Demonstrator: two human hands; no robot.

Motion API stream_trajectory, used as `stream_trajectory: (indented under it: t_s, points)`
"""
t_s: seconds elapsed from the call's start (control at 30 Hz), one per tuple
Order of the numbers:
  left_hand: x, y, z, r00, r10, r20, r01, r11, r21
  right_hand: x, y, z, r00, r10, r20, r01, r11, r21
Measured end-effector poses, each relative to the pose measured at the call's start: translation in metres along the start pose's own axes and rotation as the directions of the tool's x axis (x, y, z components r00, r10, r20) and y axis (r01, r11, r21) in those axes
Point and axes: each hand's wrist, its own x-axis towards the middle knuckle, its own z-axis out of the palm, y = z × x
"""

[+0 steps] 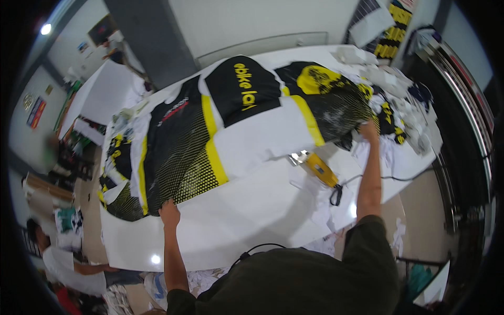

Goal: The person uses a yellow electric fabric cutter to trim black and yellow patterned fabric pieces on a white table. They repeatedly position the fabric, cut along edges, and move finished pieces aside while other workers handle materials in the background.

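A wide sheet of printed fabric point(262, 134) in black, white and yellow lies rumpled across the white table, with garment-shaped panels and yellow lettering on it. My left hand point(169, 212) is closed on its near edge, beside the dotted yellow-and-black part. Farther right, my right hand point(369, 131) grips the sheet's right end, by a dark mesh-patterned panel; its fingertips are partly hidden. Between my hands, near the sheet's front edge, rests a yellow handheld electric cutter point(321, 169) with a silvery metal head and a black cord.
White table point(236, 231) runs beneath everything. Crumpled white and printed scraps point(415, 113) heap at its right end. The cutter's cord point(404, 179) trails right toward a long dark machine point(457, 94). A seated person point(73, 262) in a white shirt is at the lower left.
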Motion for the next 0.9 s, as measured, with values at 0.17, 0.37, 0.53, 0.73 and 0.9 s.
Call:
stream_trajectory:
  t_s: [0.17, 0.37, 0.53, 0.73, 0.9]
  points:
    - [-0.020, -0.013, 0.015, 0.912, -0.047, 0.406, 0.110, 0.985, -0.132, -0.154, -0.144, 0.027, 0.931, -0.043, 0.364, -0.195, 0.781, 0.594]
    - [-0.005, 0.004, 0.022, 0.961, -0.045, 0.273, 0.098, 0.978, -0.186, -0.205, -0.206, -0.008, 0.922, -0.120, 0.369, -0.016, 0.939, 0.344]
    - [-0.011, 0.001, 0.025, 0.947, -0.127, 0.294, 0.187, 0.964, -0.186, -0.217, -0.218, -0.018, 0.811, -0.007, 0.585, -0.220, 0.923, 0.316]
    - [-0.031, -0.007, 0.037, 0.949, -0.178, 0.260, 0.230, 0.955, -0.188, -0.294, -0.180, -0.025, 0.635, -0.018, 0.773, -0.576, 0.655, 0.489]
    - [-0.040, -0.012, 0.047, 0.957, -0.177, 0.230, 0.224, 0.954, -0.199, -0.325, -0.181, -0.091, 0.506, -0.192, 0.841, -0.824, 0.181, 0.537]
